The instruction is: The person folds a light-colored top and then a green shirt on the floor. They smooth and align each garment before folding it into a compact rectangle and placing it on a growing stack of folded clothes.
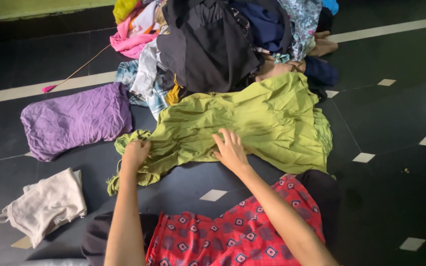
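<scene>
A crumpled green garment [252, 118] lies spread on the dark floor in front of me. My left hand [135, 153] is closed on its left edge, near a bunched sleeve or corner. My right hand [230, 148] lies flat on the cloth near its lower middle, fingers apart, pressing it down. Both my forearms reach out over my lap, which is covered by red patterned cloth [232, 231].
A heap of mixed clothes [213, 44] rises just behind the green garment. A folded purple cloth [75, 120] lies at the left, and a folded whitish garment [48, 204] nearer me. A thin stick with a pink tip [50, 88] lies on the floor behind.
</scene>
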